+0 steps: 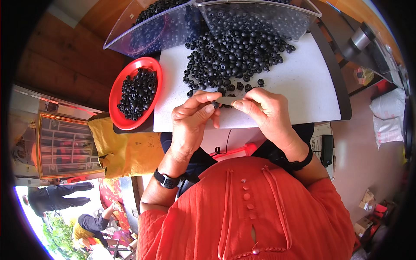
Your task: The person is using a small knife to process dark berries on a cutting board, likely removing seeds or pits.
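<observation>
My left hand (pixel 189 120) pinches a small round black piece (pixel 215 105) between thumb and fingers, just over the near edge of the white board. Between the fingertips of my right hand (pixel 272 113) is a thin, flat, pale blade-like strip (pixel 225 101), its tip reaching the black piece. Directly beyond my hands lies a big heap of similar hollow, bead-like black pieces (pixel 234 52), a few scattered loose at its near side. To the left, a red plastic plate (pixel 113 97) holds more black pieces.
Clear plastic bins (pixel 262 21) with black pieces stand at the far side of the white board (pixel 318 86). A yellow sack (pixel 125 151) lies below the red plate. White bags (pixel 388 115) rest on the floor at right. Two people are visible at lower left.
</observation>
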Demonstrator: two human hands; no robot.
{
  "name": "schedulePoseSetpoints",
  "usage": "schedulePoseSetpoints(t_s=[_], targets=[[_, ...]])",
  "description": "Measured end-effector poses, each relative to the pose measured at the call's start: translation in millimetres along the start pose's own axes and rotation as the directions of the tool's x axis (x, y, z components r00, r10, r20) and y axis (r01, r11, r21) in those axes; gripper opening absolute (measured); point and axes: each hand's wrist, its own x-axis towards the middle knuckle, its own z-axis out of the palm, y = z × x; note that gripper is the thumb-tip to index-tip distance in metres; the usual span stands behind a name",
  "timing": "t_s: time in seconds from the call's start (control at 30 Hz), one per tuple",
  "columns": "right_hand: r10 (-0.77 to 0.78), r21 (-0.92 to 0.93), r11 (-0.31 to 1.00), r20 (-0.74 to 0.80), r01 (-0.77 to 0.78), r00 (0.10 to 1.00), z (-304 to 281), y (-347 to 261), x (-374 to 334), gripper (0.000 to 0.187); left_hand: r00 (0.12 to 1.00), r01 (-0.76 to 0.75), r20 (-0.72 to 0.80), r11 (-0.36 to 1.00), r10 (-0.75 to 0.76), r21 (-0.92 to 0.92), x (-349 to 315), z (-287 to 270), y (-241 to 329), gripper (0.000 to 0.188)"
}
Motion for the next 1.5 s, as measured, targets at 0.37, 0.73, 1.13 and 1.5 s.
schedulePoseSetpoints(t_s=[0.37,0.73,1.13,1.5], targets=[[-0.05,-0.115,0.992,-0.01,0.048,0.999,3.2,1.1,-1.3,0.034,0.999,-0.052,0.011,0.997,0.052,0.063,-0.3,1.9,-1.8,0.03],[-0.092,-0.128,0.988,-0.011,0.09,0.996,3.9,4.2,-1.8,0.033,0.998,-0.056,-0.003,0.998,0.056,0.041,-1.1,3.5,-3.8,0.023],[-0.122,-0.011,0.993,-0.099,0.121,0.988,9.6,-1.7,-5.3,0.022,0.995,-0.042,-0.094,0.999,0.041,-0.012,-7.7,8.3,4.7,0.023],[-0.174,-0.039,0.984,-0.055,0.172,0.983,3.6,2.5,-10.6,0.021,0.784,-0.117,-0.219,0.485,0.581,0.867,-15.5,-89.3,99.9,0.024]])
